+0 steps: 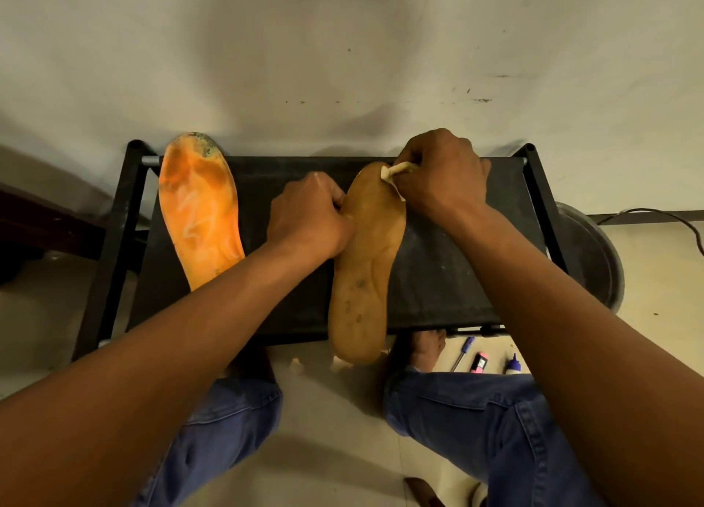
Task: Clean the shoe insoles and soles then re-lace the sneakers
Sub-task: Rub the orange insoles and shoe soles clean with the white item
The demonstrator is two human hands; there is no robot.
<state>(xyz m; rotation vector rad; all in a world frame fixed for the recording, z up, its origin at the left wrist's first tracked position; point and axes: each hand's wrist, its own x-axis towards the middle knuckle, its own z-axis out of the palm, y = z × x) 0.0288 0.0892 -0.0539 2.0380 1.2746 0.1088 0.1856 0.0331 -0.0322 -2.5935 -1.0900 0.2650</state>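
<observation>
Your right hand (pixel 444 175) pinches a pale wipe (pixel 396 171) against the toe of the tan insole (pixel 365 262); your left hand (pixel 310 217) curls its grip over that insole's left edge. The insole lies mid-frame on the black desk (pixel 457 270), its long axis running near-vertically, toe toward the wall, heel overhanging the near edge. Scrub hard and it could pivot off. The orange insole (pixel 200 209) lies upper left, well apart.

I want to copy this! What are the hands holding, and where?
The right hand pinches a small pale cloth against the tan insole's toe end. The left hand grips that insole's left edge, near the middle.
</observation>
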